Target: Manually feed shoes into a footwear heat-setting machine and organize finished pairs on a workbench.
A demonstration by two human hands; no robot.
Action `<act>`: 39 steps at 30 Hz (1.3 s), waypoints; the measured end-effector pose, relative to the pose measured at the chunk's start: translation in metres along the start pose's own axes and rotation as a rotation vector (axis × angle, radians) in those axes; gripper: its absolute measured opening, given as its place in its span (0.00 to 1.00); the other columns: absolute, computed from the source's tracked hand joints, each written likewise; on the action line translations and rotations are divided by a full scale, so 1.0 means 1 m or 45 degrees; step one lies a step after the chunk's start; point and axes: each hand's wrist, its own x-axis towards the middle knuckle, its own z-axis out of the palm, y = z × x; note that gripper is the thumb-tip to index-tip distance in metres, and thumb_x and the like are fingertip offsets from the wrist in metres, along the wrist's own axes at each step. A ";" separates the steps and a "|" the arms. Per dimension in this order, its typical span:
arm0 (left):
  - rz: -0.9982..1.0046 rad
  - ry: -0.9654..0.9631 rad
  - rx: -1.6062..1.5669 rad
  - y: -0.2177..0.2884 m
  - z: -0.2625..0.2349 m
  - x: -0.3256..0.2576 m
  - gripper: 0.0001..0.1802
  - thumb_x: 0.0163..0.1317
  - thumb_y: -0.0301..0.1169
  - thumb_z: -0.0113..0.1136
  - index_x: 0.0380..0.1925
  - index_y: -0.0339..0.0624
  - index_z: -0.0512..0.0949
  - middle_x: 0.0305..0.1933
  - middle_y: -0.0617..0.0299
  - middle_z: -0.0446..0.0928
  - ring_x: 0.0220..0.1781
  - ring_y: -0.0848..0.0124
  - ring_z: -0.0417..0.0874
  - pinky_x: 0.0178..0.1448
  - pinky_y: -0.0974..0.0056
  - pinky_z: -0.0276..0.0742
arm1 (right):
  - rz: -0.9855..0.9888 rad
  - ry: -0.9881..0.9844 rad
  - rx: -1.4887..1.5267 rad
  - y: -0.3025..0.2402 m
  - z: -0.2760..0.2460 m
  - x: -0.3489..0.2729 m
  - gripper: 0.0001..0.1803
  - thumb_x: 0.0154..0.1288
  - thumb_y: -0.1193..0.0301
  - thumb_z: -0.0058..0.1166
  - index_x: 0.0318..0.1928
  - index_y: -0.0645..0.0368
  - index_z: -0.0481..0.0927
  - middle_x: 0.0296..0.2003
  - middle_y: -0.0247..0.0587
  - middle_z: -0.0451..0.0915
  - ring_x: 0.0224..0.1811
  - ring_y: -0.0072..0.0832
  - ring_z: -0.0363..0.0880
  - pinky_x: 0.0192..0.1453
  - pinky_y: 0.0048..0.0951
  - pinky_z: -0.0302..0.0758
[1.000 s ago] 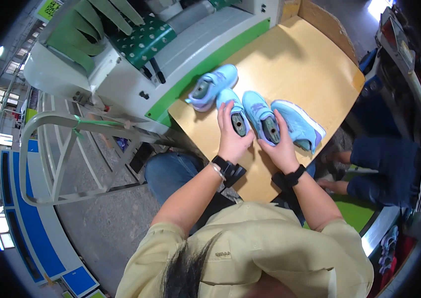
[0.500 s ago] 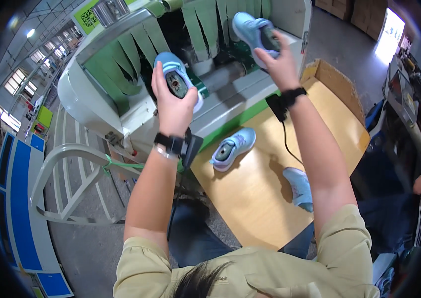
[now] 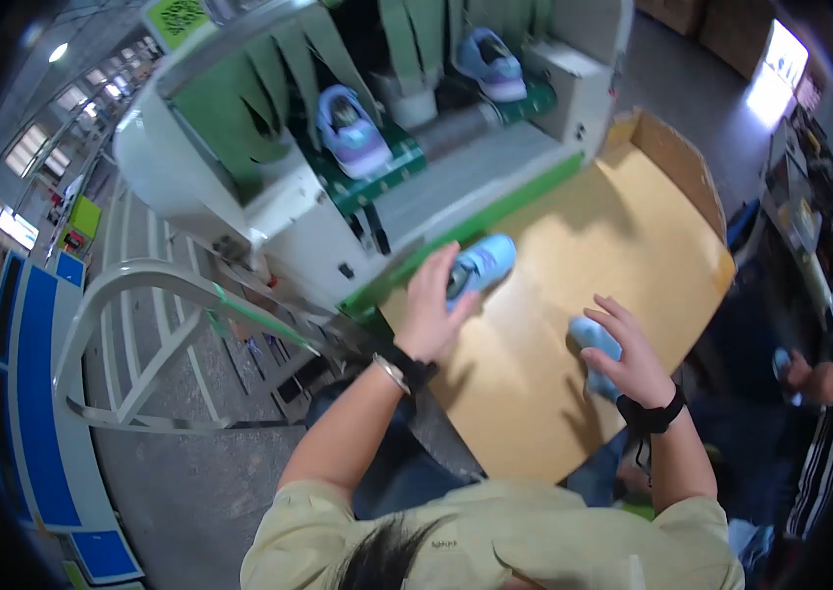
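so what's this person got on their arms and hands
Both hands are bare, no gloves. The left hand has a black wristband with a silvery watch beside it; the right hand has a black wrist strap with a dangling cord. Short pale yellow sleeves, bare forearms.

Single view: head cam, worn on the person's head, looking steeply down and forward. Wide fisheye, straight edges bow toward the rim, black vignette all round. Wearer's own hair and shoulders sit at 6 o'clock, forearms run up from there. Brown cardboard worktop fills centre to 2 o'clock, close range. White-and-green conveyor machine at 11–12 o'clock, further off. Floor at 8 o'clock. Another person's hand at 3 o'clock. No second view, so no overlap.
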 end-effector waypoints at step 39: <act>-0.210 0.068 -0.136 0.041 0.071 -0.123 0.60 0.48 0.29 0.71 0.76 0.39 0.42 0.76 0.39 0.45 0.78 0.42 0.49 0.78 0.49 0.50 | 0.079 0.360 0.682 0.008 0.161 -0.024 0.55 0.55 0.74 0.69 0.76 0.63 0.46 0.69 0.59 0.61 0.73 0.45 0.62 0.73 0.38 0.63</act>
